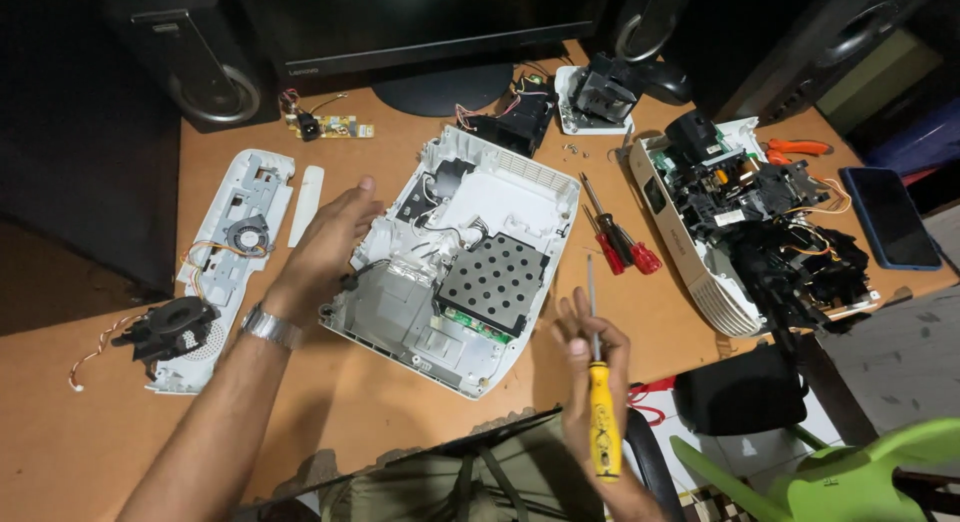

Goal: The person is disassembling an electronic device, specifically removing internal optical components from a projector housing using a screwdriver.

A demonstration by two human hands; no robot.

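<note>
An opened white projector chassis [460, 257] lies in the middle of the wooden desk [80, 422], with a black perforated plate [493, 280] and loose wires inside. My left hand [325, 244] rests flat on the desk, fingers apart, touching the chassis's left edge; a metal watch is on that wrist. My right hand [588, 357] holds a yellow-handled screwdriver [601, 402] upright, shaft pointing up, just off the chassis's near right corner.
A white cover panel [235, 232] with a small fan and a black blower [170, 327] lies at left. Two red-handled screwdrivers [620, 244], a second dismantled projector [745, 222], orange pliers [795, 147], a phone [890, 217] are at right. A monitor base [440, 87] and speakers stand behind.
</note>
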